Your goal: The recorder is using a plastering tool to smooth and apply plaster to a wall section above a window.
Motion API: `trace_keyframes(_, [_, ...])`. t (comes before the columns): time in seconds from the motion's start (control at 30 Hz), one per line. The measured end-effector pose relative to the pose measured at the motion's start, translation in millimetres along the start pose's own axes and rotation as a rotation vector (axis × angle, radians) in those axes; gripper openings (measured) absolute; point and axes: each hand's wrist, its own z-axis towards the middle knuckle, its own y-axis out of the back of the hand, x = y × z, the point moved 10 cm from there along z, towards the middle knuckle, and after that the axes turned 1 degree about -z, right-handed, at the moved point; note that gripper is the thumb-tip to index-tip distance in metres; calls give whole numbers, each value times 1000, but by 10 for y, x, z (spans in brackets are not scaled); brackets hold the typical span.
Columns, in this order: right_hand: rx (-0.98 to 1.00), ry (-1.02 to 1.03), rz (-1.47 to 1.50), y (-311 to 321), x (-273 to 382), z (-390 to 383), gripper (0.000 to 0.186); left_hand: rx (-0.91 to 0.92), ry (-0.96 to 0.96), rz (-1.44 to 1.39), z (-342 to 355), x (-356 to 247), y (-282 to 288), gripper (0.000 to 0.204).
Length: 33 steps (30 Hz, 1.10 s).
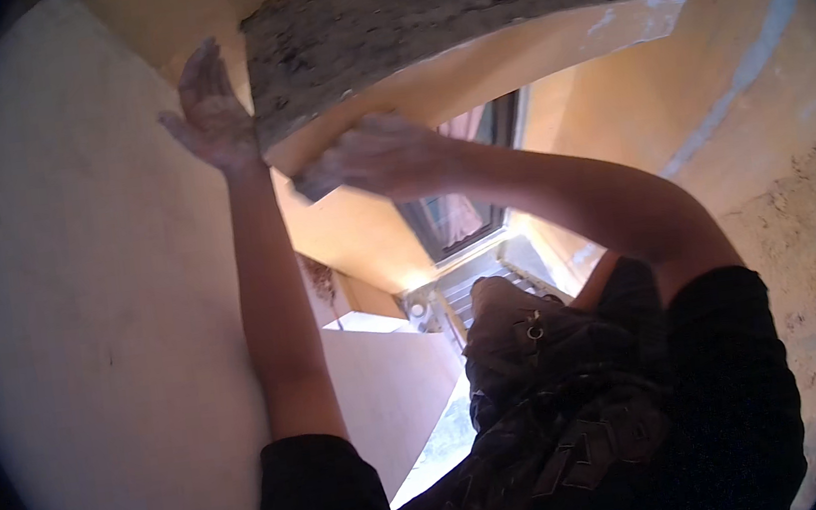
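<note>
A ledge with a rough, dark grey top [402, 29] and a smooth yellow-orange edge [507, 60] juts out from the wall in front of me. My left hand [214, 111] is raised at the ledge's left end, its dusty fingers stretched upward and its palm holding nothing. Beneath it, the wrist passes close by the ledge's corner. My right hand [387, 157], slightly blurred, is closed and pressed up by the lower side of the yellow-orange edge. A small grey flat-edged thing [317, 187] sticks out from its fingers; motion blur hides its exact kind.
A pale wall [100, 290] rises close on my left. On the right stands a yellow wall [727, 47] with a whitish streak and rough patches. Below are a dark-framed window [506, 143] with a pink curtain and a ladder-like set of slats [482, 282].
</note>
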Motion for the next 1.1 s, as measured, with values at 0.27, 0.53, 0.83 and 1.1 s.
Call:
trace_keyframes(0.27, [-83,-40,-128,326,-125,132,70,-7,56,-32,51,67,-173,82])
trace_keyframes(0.53, [66,-12,-116,317,-219,113,65,21,-12,24,21,-19,-109,81])
trace_keyframes(0.83, [43,0,-137,298,-259,103,60,-9,4,28,-67,-51,-96,80])
trace_keyframes(1.1, [11,130,-151,316,-82,341,59,14,51,-125,-105,154,-37,76])
